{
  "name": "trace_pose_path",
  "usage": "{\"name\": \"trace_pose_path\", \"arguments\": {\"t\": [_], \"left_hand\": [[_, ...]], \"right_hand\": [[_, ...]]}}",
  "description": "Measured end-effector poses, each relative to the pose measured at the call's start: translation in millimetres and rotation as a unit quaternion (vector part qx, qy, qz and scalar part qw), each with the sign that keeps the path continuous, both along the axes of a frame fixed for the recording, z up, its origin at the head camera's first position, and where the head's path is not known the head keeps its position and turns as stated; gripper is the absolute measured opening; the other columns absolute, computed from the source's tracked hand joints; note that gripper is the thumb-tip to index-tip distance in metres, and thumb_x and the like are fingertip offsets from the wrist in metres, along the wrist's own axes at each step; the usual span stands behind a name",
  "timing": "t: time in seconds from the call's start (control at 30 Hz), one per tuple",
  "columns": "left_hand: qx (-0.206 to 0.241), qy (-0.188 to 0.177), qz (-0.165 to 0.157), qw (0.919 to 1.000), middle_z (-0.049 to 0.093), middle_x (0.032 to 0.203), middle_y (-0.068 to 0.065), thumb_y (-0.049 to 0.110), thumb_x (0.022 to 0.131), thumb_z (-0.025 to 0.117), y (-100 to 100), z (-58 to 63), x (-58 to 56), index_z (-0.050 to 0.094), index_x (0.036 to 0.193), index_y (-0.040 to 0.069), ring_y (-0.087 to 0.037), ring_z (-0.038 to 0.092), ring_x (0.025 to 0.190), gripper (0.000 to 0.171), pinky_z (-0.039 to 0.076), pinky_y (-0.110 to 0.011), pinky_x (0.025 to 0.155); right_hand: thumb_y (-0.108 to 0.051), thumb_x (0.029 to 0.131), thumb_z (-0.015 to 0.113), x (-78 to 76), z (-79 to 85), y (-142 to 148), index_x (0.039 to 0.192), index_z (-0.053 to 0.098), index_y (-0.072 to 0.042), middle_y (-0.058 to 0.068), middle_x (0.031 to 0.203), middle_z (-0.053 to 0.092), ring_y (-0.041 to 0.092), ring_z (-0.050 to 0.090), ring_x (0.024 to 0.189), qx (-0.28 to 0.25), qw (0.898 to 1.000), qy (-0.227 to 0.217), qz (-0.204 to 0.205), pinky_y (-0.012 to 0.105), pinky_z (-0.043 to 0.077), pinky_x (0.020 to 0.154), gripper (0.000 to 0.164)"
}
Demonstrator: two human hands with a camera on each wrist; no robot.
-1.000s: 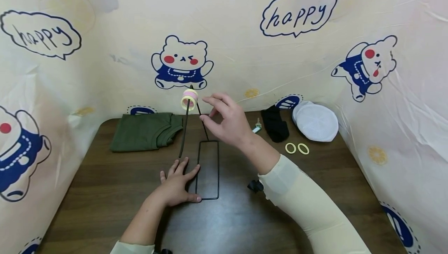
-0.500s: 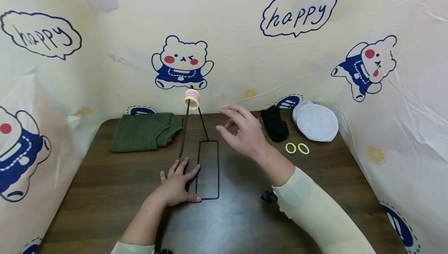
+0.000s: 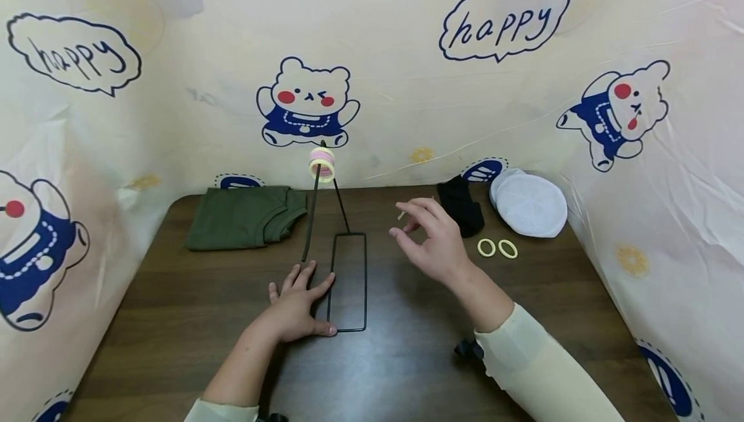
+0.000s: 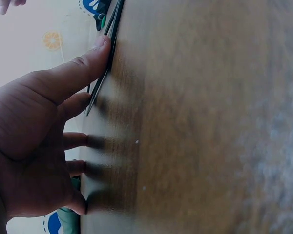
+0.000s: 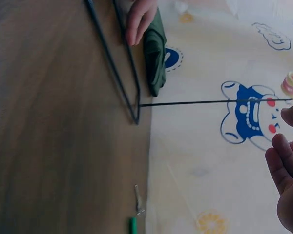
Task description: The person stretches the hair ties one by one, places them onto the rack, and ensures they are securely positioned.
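Since a sec ago the right hand [image 3: 436, 241] has pulled away from the yellow-and-pink rings [image 3: 321, 157], lower and farther to the person's right — it's now up in the air over the worktop [image 3: 407, 357]. Its fingers are loosely bent, thumb apart from the fingertips, nothing held. The left hand [image 3: 296, 309] hasn't budged: fingers spread on the worktop, w/ thumb and index tip on the base of the black wire stand [image 3: 365, 280], not gripping it.

The rings sit bunched round the stand's raised arm, pink btwn yellow ends, up nr the top. Far side of the worktop: folded dark green cloth [image 3: 247, 218] on the left; black cloth item [image 3: 461, 205] on the right w/ a white cap [image 3: 531, 205] just beside it. Two loose yellow rings [image 3: 479, 247] lie nr those, side by side. The key [image 5: 137, 197] is mostly hidden by the right hand in the head view — the right-wrist view shows it w/ a green tag [image 5: 133, 225]. Behind everything, a pale backdrop [image 3: 395, 86] w/ cartoon bears & "happy" bubbles.
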State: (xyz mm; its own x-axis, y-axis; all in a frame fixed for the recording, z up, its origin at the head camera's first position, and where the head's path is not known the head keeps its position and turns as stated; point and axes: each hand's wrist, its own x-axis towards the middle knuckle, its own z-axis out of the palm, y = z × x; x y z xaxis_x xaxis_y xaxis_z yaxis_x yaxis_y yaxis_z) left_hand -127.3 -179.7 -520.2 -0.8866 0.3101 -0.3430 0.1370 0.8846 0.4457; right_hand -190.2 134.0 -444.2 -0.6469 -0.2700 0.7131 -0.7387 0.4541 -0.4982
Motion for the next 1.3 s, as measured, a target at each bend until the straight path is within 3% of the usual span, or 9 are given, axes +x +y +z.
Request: {"name": "trace_pose_path", "arguments": {"t": [0.53, 0.67, 0.87, 1.07, 1.3], "left_hand": [[0.004, 0.001, 0.001, 1.0, 0.004, 0.174, -0.013, 0.059, 0.073, 0.088, 2, -0.2, 1.4, 0.035, 0.163, 0.032, -0.044, -0.008, 0.157, 0.108, -0.004, -0.084, 0.107], [0.0, 0.0, 0.0, 1.0, 0.003, 0.174, -0.012, 0.06, 0.074, 0.088, 2, -0.7, 1.0, 0.035, 0.163, 0.032, -0.044, -0.008, 0.157, 0.108, -0.004, -0.084, 0.107], [0.001, 0.002, 0.001, 1.0, 0.005, 0.174, -0.013, 0.059, 0.073, 0.088, 2, 1.1, 0.7, 0.035, 0.163, 0.032, -0.045, -0.006, 0.157, 0.108, -0.004, -0.085, 0.107], [-0.001, 0.001, -0.001, 1.0, 0.005, 0.174, -0.013, 0.058, 0.074, 0.088, 3, 3.7, 1.1, 0.035, 0.163, 0.032, -0.045, -0.006, 0.157, 0.107, -0.003, -0.084, 0.108], [0.002, -0.003, 0.001, 1.0, 0.005, 0.174, -0.014, 0.058, 0.075, 0.088, 3, 6.4, 1.6, 0.036, 0.163, 0.03, -0.046, -0.006, 0.157, 0.106, -0.004, -0.085, 0.107]], "right_hand": [[-0.008, 0.082, 0.088, 4.9, -37.4, 37, 0.12, 0.074, -0.006, 0.009, 0.113, 0.067, 0.018, 0.068, 0.08, 0.008, 0.999, -0.017, -0.038, 0.035, 0.06, 0.074, 0.041], [-0.01, 0.083, 0.087, 7.1, -44.8, 50, 0.12, 0.074, -0.007, 0.008, 0.114, 0.068, 0.021, 0.069, 0.083, 0.026, 0.998, -0.039, -0.039, 0.039, 0.061, 0.074, 0.039], [-0.014, 0.085, 0.086, 9.3, -56.5, 71, 0.119, 0.075, -0.01, 0.005, 0.112, 0.068, 0.018, 0.067, 0.094, 0.072, 0.993, -0.07, -0.063, 0.042, 0.06, 0.078, 0.036], [-0.016, 0.085, 0.087, 10.7, -63.3, 88, 0.117, 0.076, -0.009, 0.005, 0.112, 0.071, 0.025, 0.063, 0.108, 0.103, 0.986, -0.095, -0.088, 0.046, 0.053, 0.089, 0.035], [-0.018, 0.086, 0.086, 7.3, -67.7, 101, 0.118, 0.076, -0.008, 0.007, 0.114, 0.072, 0.028, 0.061, 0.11, 0.123, 0.979, -0.127, -0.097, 0.048, 0.05, 0.092, 0.034]]}}
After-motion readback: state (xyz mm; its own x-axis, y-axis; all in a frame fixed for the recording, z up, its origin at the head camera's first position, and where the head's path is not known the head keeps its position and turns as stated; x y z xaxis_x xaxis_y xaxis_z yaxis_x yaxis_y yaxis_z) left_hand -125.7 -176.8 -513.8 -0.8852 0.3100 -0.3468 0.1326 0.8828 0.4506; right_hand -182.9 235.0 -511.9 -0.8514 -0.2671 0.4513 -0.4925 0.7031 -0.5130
